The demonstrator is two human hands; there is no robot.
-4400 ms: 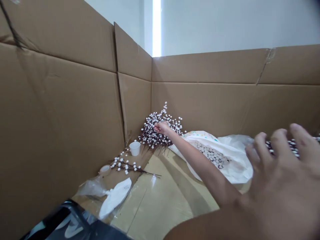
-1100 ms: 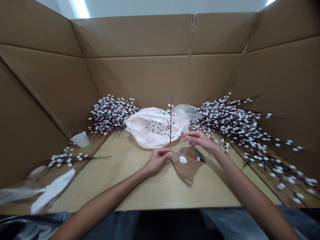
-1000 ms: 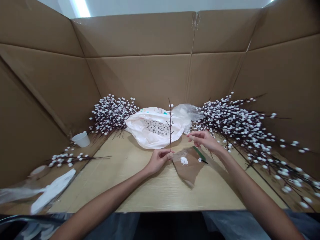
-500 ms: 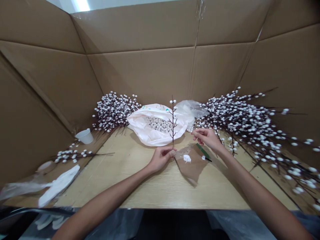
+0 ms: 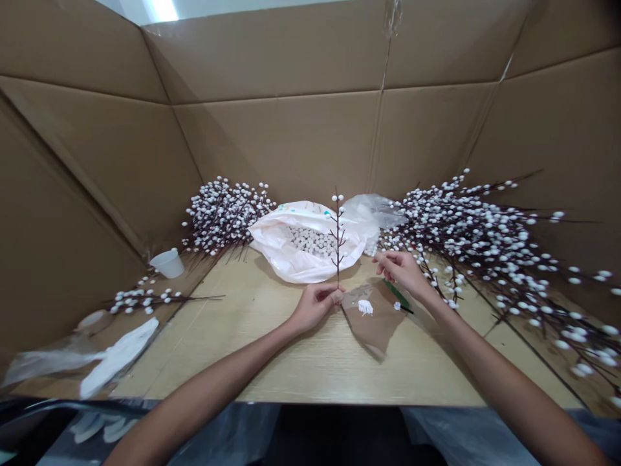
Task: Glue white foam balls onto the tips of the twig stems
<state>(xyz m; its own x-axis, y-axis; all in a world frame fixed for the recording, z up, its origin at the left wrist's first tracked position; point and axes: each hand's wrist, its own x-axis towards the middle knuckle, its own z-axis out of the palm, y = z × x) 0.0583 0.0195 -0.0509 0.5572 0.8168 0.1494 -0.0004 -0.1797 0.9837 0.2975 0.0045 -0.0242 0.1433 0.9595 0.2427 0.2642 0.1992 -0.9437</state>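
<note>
Left hand (image 5: pixel 313 309) pinches an upright twig (image 5: pixel 338 249)
Right hand (image 5: pixel 406 274) hovers near the bag (image 5: pixel 286 262); whether it grips anything, I cannot tell.

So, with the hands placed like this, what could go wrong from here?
The left hand pinches the thin stem low down, so it might sway or tilt.
The white paste lies uncovered on the brown sheet, close to both hands; a careless move could smear it.
The white bag gapes open behind the stem, so a knock might spill its white balls.
</note>
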